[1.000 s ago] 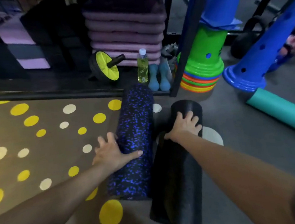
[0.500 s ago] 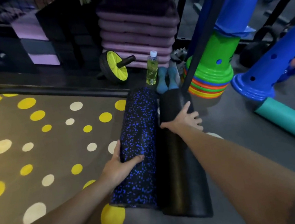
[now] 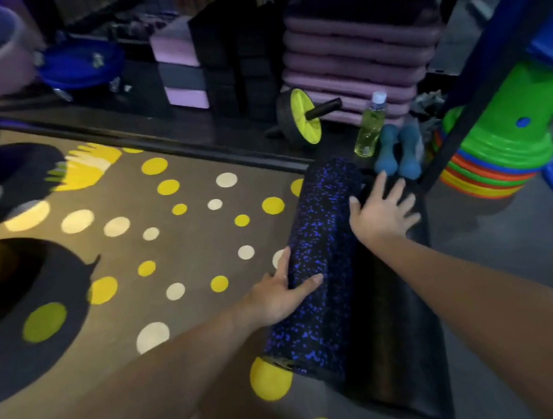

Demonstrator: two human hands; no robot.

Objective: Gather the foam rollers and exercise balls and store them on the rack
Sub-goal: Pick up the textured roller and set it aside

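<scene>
Down on the floor, two foam rollers lie side by side and touching, right where the spotted mat (image 3: 168, 239) gives way along its right edge to plain grey flooring. The blue-speckled roller (image 3: 320, 238) sits on the mat side and the black roller (image 3: 396, 333) on the grey side. Both have their long axes running straight away from the person toward the foot of the rack (image 3: 482, 93). The left hand (image 3: 278, 298) cups the speckled roller's left flank about halfway along, thumb laid over the top and fingers straight down the side, pressing rather than wrapping. The right hand (image 3: 379, 215) lies flat on the far part of the black roller with its fingers fanned wide. Each hand has the roller on its own side, so neither arm needs to cross. The far ends nearly reach a bottle (image 3: 369, 126) and a pair of teal dumbbells (image 3: 396, 151) on the rack's bottom edge, with an ab wheel (image 3: 302, 116) a little to the left. I'd say sliding them lengthwise would bump that clutter, so a lift looks likelier, and that would need the fingers under each roller.
</scene>
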